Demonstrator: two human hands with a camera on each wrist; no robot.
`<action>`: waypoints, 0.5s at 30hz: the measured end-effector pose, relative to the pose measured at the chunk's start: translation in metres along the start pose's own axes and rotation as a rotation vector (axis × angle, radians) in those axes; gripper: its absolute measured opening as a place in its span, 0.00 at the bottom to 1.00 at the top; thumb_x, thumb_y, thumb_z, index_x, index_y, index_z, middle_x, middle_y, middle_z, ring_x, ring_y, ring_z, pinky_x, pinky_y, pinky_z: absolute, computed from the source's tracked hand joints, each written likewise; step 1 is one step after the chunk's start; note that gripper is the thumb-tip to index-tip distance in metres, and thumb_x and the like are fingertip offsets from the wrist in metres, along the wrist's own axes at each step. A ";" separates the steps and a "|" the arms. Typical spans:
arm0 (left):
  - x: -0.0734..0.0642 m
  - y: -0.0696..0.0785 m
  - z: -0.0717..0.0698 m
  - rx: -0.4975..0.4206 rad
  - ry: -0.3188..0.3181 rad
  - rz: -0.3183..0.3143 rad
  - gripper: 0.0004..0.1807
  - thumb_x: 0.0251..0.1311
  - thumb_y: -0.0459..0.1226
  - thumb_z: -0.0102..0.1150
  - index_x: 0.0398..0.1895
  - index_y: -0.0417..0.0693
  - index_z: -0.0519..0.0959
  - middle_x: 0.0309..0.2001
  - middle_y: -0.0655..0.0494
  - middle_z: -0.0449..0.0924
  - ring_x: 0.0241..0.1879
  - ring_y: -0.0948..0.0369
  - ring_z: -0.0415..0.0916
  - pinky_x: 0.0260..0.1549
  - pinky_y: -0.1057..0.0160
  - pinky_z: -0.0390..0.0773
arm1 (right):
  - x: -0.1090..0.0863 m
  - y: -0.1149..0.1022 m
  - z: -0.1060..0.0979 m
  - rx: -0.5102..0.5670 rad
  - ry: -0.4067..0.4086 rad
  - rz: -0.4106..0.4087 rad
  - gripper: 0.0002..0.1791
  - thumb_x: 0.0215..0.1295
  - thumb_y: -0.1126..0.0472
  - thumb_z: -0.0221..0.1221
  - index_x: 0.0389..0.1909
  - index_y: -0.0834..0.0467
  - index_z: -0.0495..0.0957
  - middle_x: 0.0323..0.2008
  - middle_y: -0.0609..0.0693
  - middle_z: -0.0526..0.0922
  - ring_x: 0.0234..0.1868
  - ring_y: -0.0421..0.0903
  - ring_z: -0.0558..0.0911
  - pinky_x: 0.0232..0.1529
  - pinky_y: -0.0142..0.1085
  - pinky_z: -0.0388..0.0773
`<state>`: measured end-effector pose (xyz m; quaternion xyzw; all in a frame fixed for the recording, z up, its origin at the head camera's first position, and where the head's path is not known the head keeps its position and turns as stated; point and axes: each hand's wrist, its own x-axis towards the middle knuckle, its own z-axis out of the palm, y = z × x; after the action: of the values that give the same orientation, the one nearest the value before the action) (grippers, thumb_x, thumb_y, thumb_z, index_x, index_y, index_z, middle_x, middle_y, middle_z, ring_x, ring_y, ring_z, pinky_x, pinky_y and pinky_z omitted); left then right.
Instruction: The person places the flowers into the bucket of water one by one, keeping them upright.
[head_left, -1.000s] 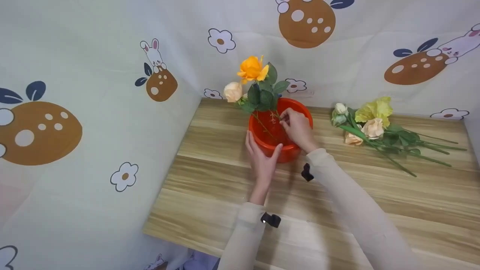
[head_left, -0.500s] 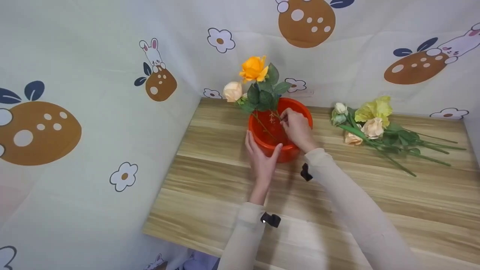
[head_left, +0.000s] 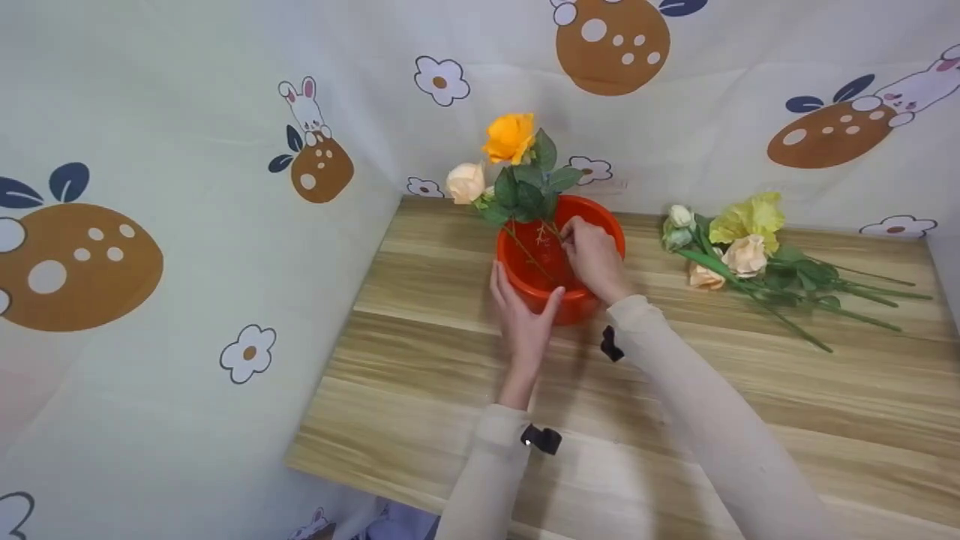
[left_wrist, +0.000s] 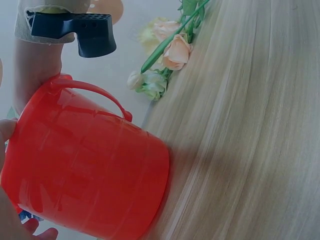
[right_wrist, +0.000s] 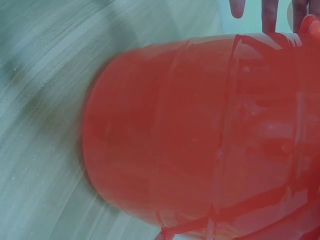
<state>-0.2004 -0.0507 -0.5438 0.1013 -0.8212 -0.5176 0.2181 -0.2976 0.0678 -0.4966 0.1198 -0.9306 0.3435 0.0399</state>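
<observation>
On the wooden table stands a red plastic bucket (head_left: 577,310). My left hand (head_left: 523,322) rests against its outer left and front wall, thumb and fingers spread and fairly straight. In the right wrist view, straight fingertips (right_wrist: 269,15) touch the bucket's side. Inside the bucket's mouth, my right hand (head_left: 594,256) pinches the stem of an orange rose (head_left: 510,139), whose bloom and leaves rise above the rim. A pale peach rose (head_left: 466,184) leans out over the left of the bucket, its stem reaching down inside. The stem's lower end under my right fingers is hidden.
Several artificial flowers lie right of the bucket, among them a yellow bloom (head_left: 748,221) and a peach bloom (head_left: 746,256). The bucket's handle (left_wrist: 92,89) hangs on its side. A printed cloth (head_left: 517,45) closes off the back and left.
The orange rose's bloom has turned and shifted slightly right as my right fingers work its stem. My left hand and the bucket have stayed put.
</observation>
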 end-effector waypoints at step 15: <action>0.000 0.002 -0.001 -0.002 -0.010 -0.010 0.57 0.53 0.51 0.73 0.78 0.42 0.48 0.78 0.43 0.49 0.76 0.49 0.54 0.73 0.49 0.61 | -0.001 -0.001 0.001 -0.020 0.009 0.013 0.07 0.72 0.67 0.52 0.46 0.62 0.75 0.42 0.61 0.84 0.44 0.61 0.84 0.49 0.53 0.83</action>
<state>-0.1996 -0.0504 -0.5416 0.1027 -0.8213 -0.5198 0.2116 -0.2966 0.0661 -0.4969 0.1118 -0.9347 0.3348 0.0430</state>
